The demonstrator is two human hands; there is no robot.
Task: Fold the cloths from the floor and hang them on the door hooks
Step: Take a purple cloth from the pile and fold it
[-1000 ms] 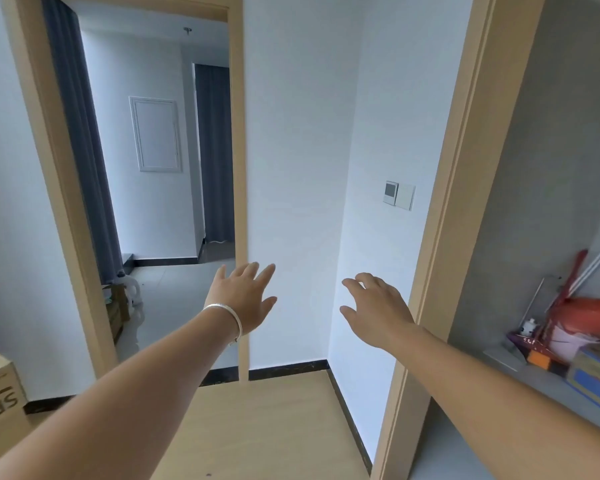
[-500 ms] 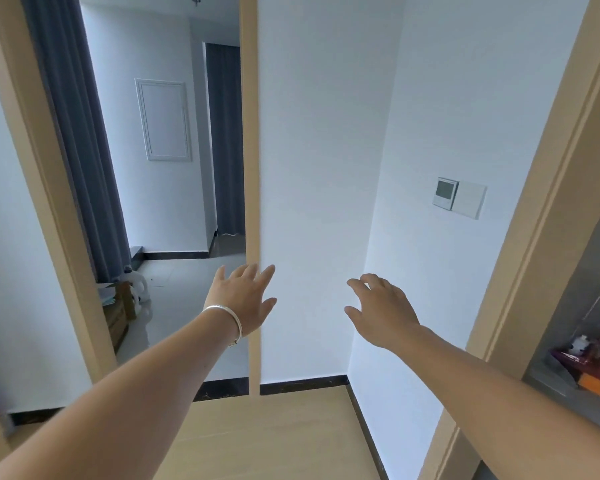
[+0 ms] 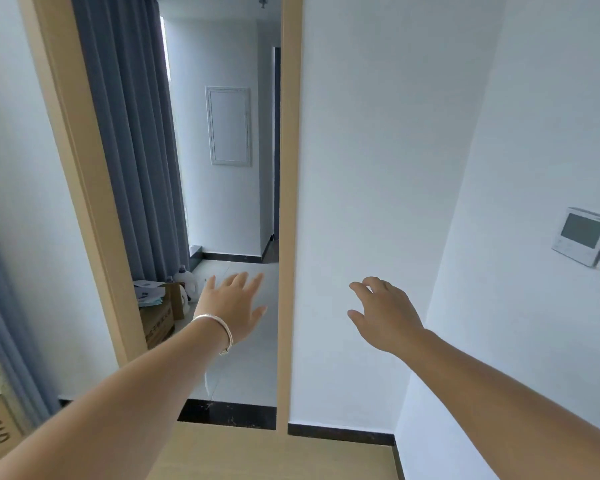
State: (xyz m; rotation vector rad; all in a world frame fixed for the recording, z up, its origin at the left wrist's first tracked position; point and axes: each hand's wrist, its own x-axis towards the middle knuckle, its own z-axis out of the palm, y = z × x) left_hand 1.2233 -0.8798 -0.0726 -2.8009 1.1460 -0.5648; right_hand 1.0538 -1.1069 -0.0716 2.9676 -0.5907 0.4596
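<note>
While both hands are empty — left hand (image 3: 234,306) spread flat, right hand (image 3: 383,313) loosely relaxed — no cloths or hooks show. Likely walking to fetch them — next through the doorway (image 3: 229,237) ahead.

The door frame (image 3: 288,202) looks like pale wood with a smooth matt finish, and the near floor (image 3: 274,455) shows the same light wood grain. The walls (image 3: 378,168) are matt white paint. The curtain (image 3: 132,150) is pleated grey-blue cloth. Beyond the doorway, floor tiles (image 3: 243,375) look glossy. The bracelet (image 3: 219,325) is shiny metal, the boxes (image 3: 158,323) matt cardboard, and the wall panel (image 3: 582,237) smooth white plastic.
</note>
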